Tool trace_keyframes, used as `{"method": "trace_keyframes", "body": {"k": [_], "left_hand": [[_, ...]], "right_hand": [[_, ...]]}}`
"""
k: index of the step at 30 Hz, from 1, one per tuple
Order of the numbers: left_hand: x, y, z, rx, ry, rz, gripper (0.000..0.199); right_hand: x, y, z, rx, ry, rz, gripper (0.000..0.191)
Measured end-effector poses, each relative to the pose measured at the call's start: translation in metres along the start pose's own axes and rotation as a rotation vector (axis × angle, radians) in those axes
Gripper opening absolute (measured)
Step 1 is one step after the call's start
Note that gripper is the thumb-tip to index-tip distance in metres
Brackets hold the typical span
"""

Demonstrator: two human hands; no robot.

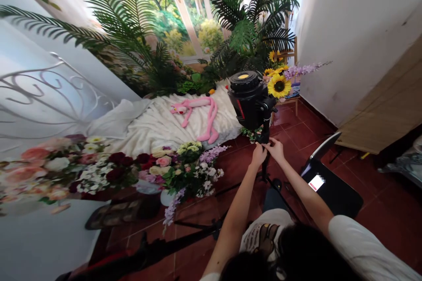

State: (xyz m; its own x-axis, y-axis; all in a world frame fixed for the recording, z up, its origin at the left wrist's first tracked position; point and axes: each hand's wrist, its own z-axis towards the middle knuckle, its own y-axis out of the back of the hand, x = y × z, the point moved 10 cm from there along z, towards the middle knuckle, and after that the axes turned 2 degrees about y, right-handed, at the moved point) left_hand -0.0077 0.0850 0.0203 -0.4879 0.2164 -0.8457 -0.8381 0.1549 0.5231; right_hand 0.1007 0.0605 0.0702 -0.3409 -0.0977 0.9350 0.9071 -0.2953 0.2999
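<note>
A black studio light [249,99] with a round top and a pale yellow disc on it is mounted on a black light stand [264,164]. Just below the lamp head, my left hand [259,155] is closed around the left side of the stand's upper pole. My right hand [276,149] pinches the same spot from the right, its fingertips meeting the stand near a dark collar. The exact part under my fingers is too small and covered to make out. The lamp's mounting bracket [267,104] sits above both hands.
A bed with a cream blanket [148,134] holds a pink plush toy [211,118]. Flower bunches [165,162] stand at left. A black tripod [178,243] lies across the lower left. To the right are a black-seated chair [343,197] with a phone [315,182], and a wooden panel [379,105].
</note>
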Motion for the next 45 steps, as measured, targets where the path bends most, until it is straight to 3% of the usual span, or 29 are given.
{"method": "trace_keyframes", "body": {"k": [5, 12, 16, 20, 23, 29, 32, 36, 40, 42, 45], "left_hand": [[-0.003, 0.004, -0.003, -0.022, 0.005, -0.043, 0.036], [-0.011, 0.01, -0.007, -0.062, 0.059, -0.011, 0.04], [-0.009, 0.011, -0.006, -0.096, 0.097, 0.038, 0.038], [-0.005, 0.009, -0.007, -0.1, 0.107, 0.061, 0.038], [-0.004, 0.009, -0.008, -0.1, 0.109, 0.066, 0.038], [-0.006, 0.01, -0.009, -0.11, 0.093, 0.059, 0.036], [-0.005, 0.009, -0.009, -0.115, 0.088, 0.059, 0.035], [-0.004, 0.008, -0.008, -0.107, 0.089, 0.06, 0.037], [-0.003, 0.008, -0.007, -0.109, 0.073, 0.051, 0.038], [-0.002, 0.008, -0.006, -0.106, 0.068, 0.03, 0.038], [0.0, 0.005, -0.004, -0.088, 0.066, -0.031, 0.037]], "right_hand": [[0.031, 0.008, 0.022, 0.006, 0.04, 0.075, 0.037], [0.131, 0.035, 0.048, -0.038, 0.244, 0.176, 0.039], [0.147, 0.039, 0.053, -0.043, 0.262, 0.142, 0.042], [0.134, 0.038, 0.044, -0.038, 0.257, 0.153, 0.043], [0.107, 0.038, 0.028, 0.002, 0.236, 0.167, 0.042], [0.004, 0.034, -0.024, 0.12, -0.008, -0.186, 0.026], [-0.034, 0.022, -0.041, 0.147, -0.123, -0.179, 0.028], [-0.063, -0.009, -0.049, 0.19, -0.369, 0.225, 0.038], [-0.066, -0.043, -0.056, 0.251, -0.566, 0.802, 0.039], [-0.062, -0.053, -0.058, 0.209, -0.628, 1.169, 0.04], [-0.059, -0.06, -0.059, 0.109, -0.669, 1.514, 0.04]]}}
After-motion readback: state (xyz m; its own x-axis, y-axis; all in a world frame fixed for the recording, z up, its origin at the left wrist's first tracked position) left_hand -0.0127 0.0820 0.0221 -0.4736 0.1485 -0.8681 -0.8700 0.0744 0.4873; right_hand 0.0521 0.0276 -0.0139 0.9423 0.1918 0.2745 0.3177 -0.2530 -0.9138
